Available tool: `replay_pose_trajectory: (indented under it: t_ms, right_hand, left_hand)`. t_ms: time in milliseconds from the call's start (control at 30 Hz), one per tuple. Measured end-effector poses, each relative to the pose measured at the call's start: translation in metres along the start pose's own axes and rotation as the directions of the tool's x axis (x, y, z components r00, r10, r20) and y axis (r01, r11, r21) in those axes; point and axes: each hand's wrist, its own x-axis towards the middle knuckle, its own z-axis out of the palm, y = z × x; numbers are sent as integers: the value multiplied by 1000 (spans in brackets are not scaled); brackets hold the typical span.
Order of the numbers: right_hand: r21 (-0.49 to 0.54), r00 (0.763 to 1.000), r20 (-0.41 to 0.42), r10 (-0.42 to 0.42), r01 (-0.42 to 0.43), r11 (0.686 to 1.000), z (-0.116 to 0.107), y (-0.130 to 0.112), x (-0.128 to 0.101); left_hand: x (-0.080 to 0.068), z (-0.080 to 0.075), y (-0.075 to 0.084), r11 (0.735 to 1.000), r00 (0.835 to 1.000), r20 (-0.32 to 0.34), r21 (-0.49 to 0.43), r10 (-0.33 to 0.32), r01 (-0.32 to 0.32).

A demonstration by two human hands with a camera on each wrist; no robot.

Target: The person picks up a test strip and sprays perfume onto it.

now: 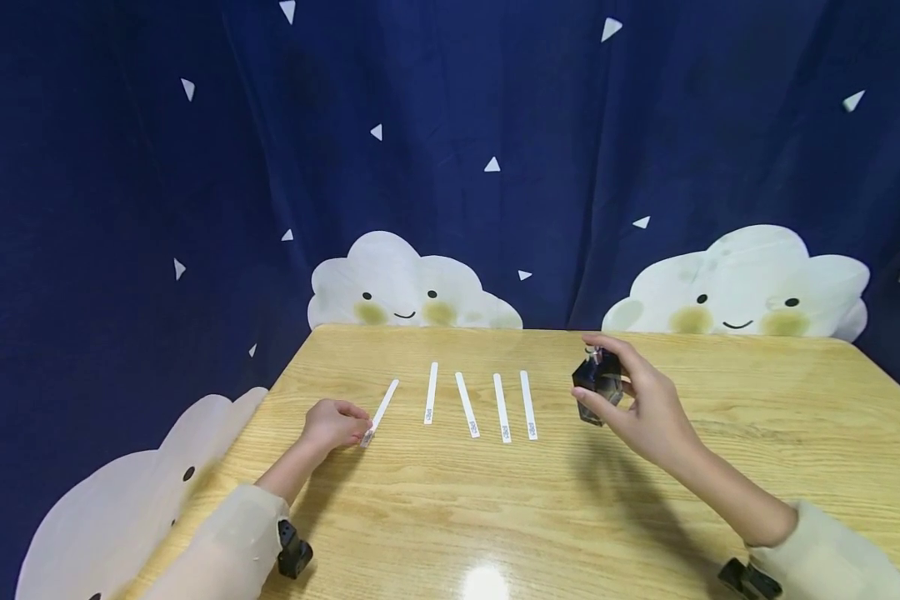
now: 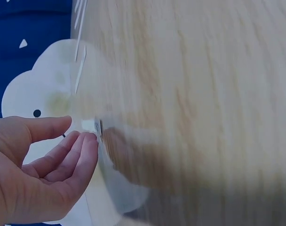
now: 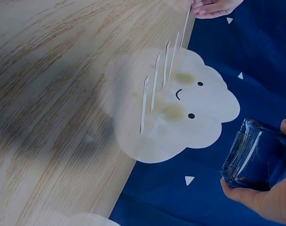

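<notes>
Several white paper strips lie side by side on the wooden table (image 1: 450, 500). My left hand (image 1: 335, 423) rests on the table with curled fingers and pinches the near end of the leftmost strip (image 1: 382, 407); in the left wrist view that strip end (image 2: 90, 125) sits between thumb and fingertips (image 2: 89, 141), blurred. My right hand (image 1: 645, 400) grips a dark glass bottle (image 1: 598, 385) and holds it upright above the table, just right of the strips. The bottle (image 3: 253, 155) looks clear and faceted in the right wrist view.
The other strips (image 1: 467, 404) lie in a row at the table's middle, also seen as the strips (image 3: 154, 87) from the right wrist. A dark blue curtain with white cloud faces (image 1: 412, 287) hangs behind and to the left of the table.
</notes>
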Motion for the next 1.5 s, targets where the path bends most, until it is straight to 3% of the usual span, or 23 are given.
replay_pose_trajectory:
  t_ms: [200, 433, 733, 833, 1133, 1500]
  right_hand:
    - [-4, 1000, 3, 8, -8, 1000, -1, 1, -1]
    - [-1, 1000, 10, 10, -10, 1000, -1, 1, -1]
    - [-4, 999, 28, 14, -14, 1000, 1, 2, -2]
    - [0, 999, 32, 15, -15, 1000, 1, 1, -3]
    - [11, 1000, 9, -10, 10, 1000, 0, 0, -2]
    - [23, 1000, 13, -8, 8, 1000, 3, -1, -2]
  left_hand:
    - [3, 16, 13, 999, 999, 12, -11, 30, -30]
    - [9, 46, 32, 999, 998, 41, -35, 42, -41]
    - [20, 76, 36, 979, 987, -1, 123, 162, -161]
    - [21, 78, 36, 971, 984, -31, 170, 176, -168]
    - [21, 73, 36, 960, 985, -98, 256, 141, -112]
    - [23, 73, 38, 958, 986, -139, 283, 87, -45]
